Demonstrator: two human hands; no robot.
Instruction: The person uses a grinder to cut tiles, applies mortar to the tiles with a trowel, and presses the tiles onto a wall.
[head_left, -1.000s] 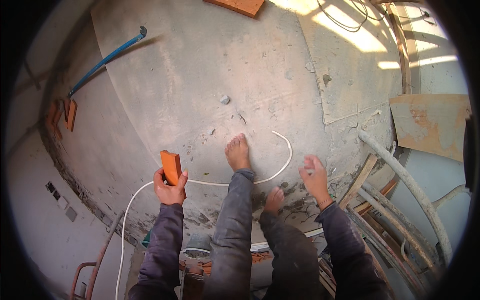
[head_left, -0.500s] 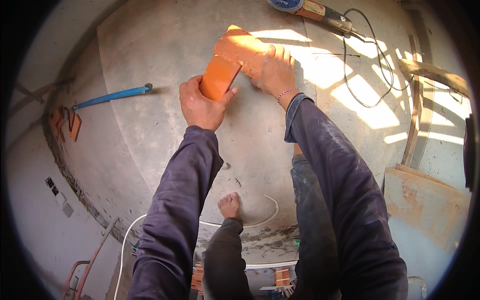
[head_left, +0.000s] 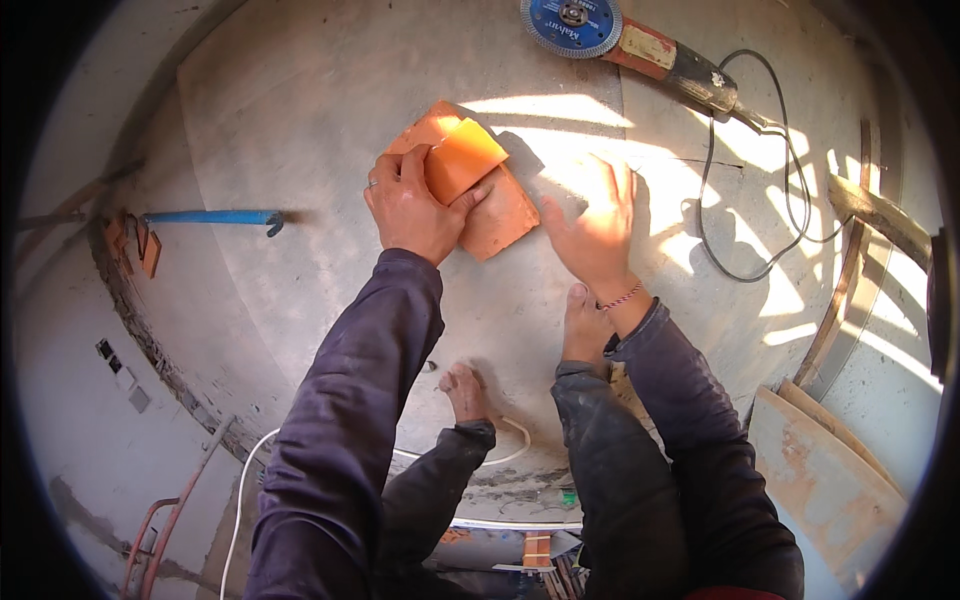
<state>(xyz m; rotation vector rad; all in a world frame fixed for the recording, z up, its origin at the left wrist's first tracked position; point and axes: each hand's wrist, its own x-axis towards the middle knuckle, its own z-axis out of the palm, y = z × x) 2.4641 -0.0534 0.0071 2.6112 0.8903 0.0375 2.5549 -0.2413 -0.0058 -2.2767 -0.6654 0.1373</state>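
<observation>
My left hand (head_left: 412, 208) grips a smooth orange tile piece (head_left: 466, 160), fingers on its far left edge and thumb at its near edge. That piece lies across a larger, rough-faced terracotta tile (head_left: 503, 222), which shows at its far left and near right and seems to rest on the floor. The thumb also meets the larger tile's face. My right hand (head_left: 598, 220) is just right of the tiles, empty, with its fingers stretched out in bright sunlight. Glare washes out part of the fingers. Both my bare feet stand close by on the floor.
An angle grinder (head_left: 660, 55) with a blue disc lies at the far right, its black cord (head_left: 707, 190) looped beside it. A blue bar (head_left: 210, 217) lies left near tile scraps (head_left: 150, 254). Boards (head_left: 815, 480) lean at right; a white cable (head_left: 238, 520) runs behind my feet.
The tiles have come lower, toward the floor, and the smooth piece now lies across the rough one. My right hand has let go of the rough tile and moved right and nearer.
</observation>
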